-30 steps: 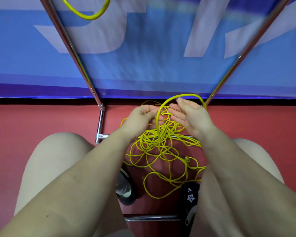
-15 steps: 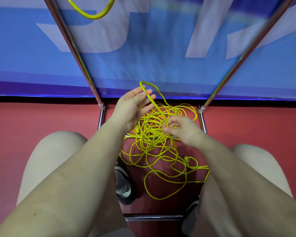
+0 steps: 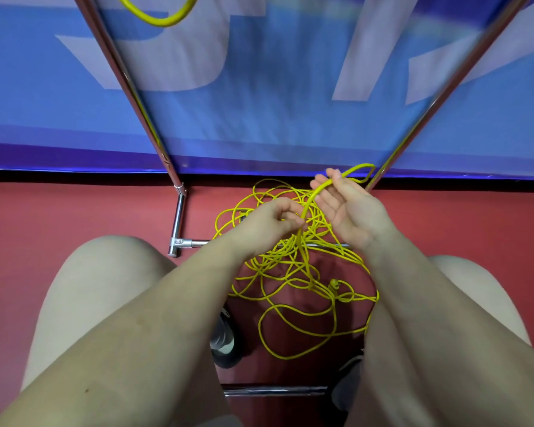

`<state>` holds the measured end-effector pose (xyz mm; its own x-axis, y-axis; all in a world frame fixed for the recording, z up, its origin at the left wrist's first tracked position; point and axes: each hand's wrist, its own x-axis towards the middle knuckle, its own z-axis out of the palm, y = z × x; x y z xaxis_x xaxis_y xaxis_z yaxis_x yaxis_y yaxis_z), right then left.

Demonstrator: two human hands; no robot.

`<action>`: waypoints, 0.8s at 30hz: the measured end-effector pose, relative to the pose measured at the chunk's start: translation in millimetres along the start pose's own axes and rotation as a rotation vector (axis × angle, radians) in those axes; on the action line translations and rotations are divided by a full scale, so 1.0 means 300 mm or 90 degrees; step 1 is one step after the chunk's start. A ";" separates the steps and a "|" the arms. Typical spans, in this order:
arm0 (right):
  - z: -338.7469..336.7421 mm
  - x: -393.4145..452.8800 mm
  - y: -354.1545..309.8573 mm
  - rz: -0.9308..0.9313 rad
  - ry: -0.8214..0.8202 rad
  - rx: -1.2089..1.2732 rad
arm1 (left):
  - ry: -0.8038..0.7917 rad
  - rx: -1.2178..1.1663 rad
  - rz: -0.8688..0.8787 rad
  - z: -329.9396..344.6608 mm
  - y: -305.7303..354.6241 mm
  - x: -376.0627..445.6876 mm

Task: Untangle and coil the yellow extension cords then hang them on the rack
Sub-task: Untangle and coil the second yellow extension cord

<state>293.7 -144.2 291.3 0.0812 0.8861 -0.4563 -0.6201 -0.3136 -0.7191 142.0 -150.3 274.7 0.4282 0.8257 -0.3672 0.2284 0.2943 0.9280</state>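
Left hand (image 3: 270,221): fingers curled, pinching one cord strand.
Right hand (image 3: 349,208): palm up, fingers relaxed, a loop draped across them.
Tangled cord (image 3: 290,272): on the floor, at 6 o'clock from my hands.
Advice: I'd feed slack gently, never yanking knots tight.

At twelve o'clock you see a blue banner (image 3: 259,97) with pale letters. Below it lies the red floor (image 3: 74,211). At six o'clock stands a dark shoe (image 3: 225,343).
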 end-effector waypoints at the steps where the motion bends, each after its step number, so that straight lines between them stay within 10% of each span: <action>1: 0.000 0.002 0.002 0.005 -0.022 -0.019 | 0.018 -0.021 0.007 -0.002 0.007 0.000; 7: -0.053 0.000 0.063 0.031 -0.146 -0.643 | 0.191 -0.247 0.013 -0.048 0.056 0.004; 13: -0.091 0.019 0.101 -0.080 -0.152 -0.892 | 0.246 -0.399 0.012 -0.078 0.073 0.013; 24: -0.002 -0.022 0.037 -0.010 -0.058 -0.307 | -0.030 -0.069 -0.048 -0.004 0.001 -0.010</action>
<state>286.8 -153.7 286.0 0.0063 0.9114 -0.4115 -0.1850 -0.4033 -0.8961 139.6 -152.1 276.1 0.4547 0.7763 -0.4366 0.1673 0.4070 0.8980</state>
